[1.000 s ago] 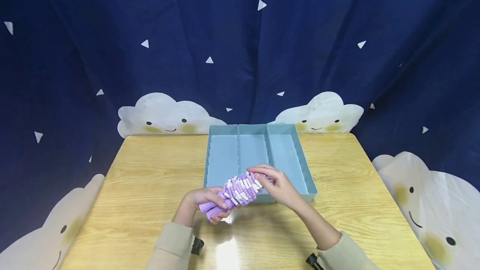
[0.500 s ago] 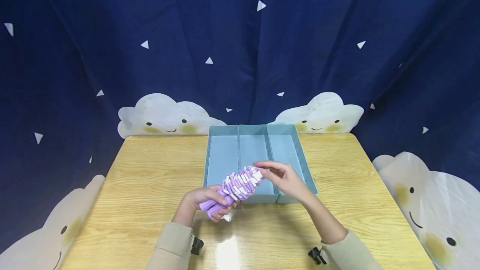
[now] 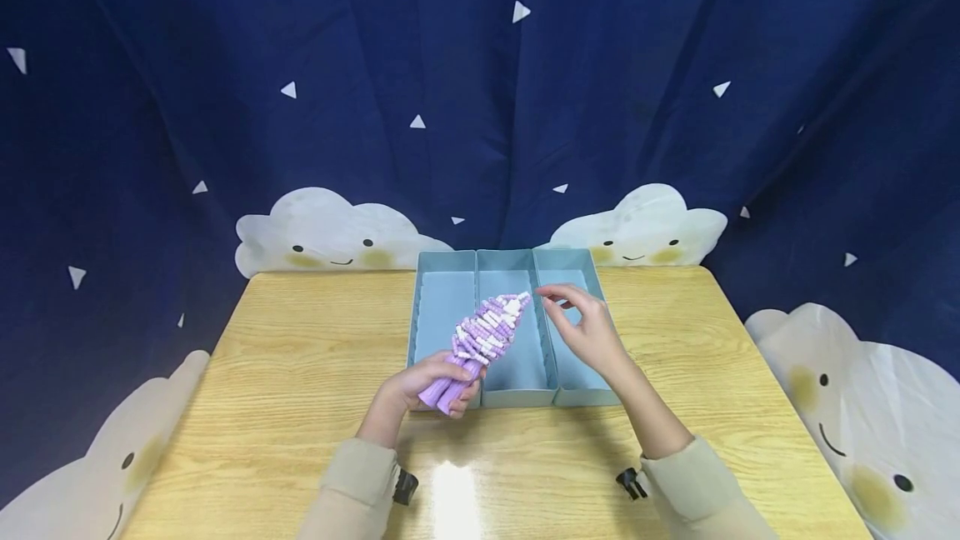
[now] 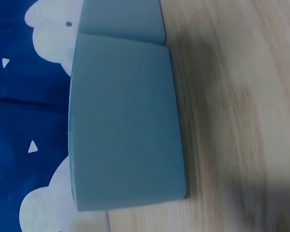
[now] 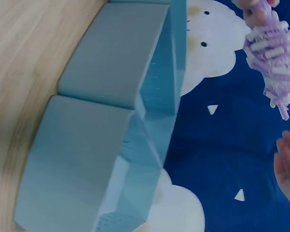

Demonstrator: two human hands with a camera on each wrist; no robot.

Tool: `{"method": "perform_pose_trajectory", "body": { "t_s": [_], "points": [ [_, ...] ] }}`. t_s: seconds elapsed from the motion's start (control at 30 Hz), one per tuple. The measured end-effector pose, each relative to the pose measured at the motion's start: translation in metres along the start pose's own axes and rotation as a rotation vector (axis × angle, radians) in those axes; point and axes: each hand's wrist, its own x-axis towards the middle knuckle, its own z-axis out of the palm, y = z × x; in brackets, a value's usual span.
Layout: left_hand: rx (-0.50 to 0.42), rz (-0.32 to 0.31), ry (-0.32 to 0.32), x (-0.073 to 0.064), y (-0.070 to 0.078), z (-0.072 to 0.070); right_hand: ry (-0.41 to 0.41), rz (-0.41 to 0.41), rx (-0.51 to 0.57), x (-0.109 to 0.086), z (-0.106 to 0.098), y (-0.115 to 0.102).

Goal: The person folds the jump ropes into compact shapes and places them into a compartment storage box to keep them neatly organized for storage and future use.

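A bundled beaded jump rope [image 3: 487, 330] in lilac and white is held up above the blue organizer. My left hand [image 3: 438, 377] grips its two lilac handles [image 3: 447, 392], and the coiled beads point up and to the right. Just right of the bundle's tip is my right hand [image 3: 585, 327], its fingers loosely bent and nothing between them. In the right wrist view the jump rope [image 5: 275, 58] hangs at the upper right, with a gap between its tip and the fingers of my right hand [image 5: 289, 166]. Neither hand shows clearly in the left wrist view.
Beneath the hands, a blue organizer [image 3: 517, 397] with three long compartments stands on the wooden table [image 3: 315, 357]. Its front wall [image 4: 125, 121] fills much of the left wrist view. A dark blue curtain [image 3: 480, 107] with white clouds hangs behind the table.
My left hand has lifted the jump rope upward and away from me, tilting it steeper. My right hand has come off the bundle's tip and risen up and to the right.
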Motion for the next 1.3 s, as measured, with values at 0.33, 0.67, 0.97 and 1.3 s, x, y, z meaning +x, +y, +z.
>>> {"method": "perform_pose_trajectory", "body": {
  "t_s": [0.33, 0.67, 0.97, 1.3],
  "points": [
    [-0.047, 0.107, 0.217, 0.035, -0.021, -0.015, 0.160, -0.102, -0.303, -0.006, 0.009, 0.032],
    [-0.142, 0.163, 0.265, 0.062, -0.031, -0.012, 0.166, -0.092, -0.483, -0.022, 0.024, 0.059],
    [-0.166, 0.186, 0.362, 0.080, -0.038, -0.012, 0.101, -0.057, -0.580, -0.035, 0.034, 0.076],
    [-0.200, 0.191, 0.490, 0.100, -0.050, -0.021, -0.084, 0.079, -0.680, -0.048, 0.043, 0.091]
  ]
}}
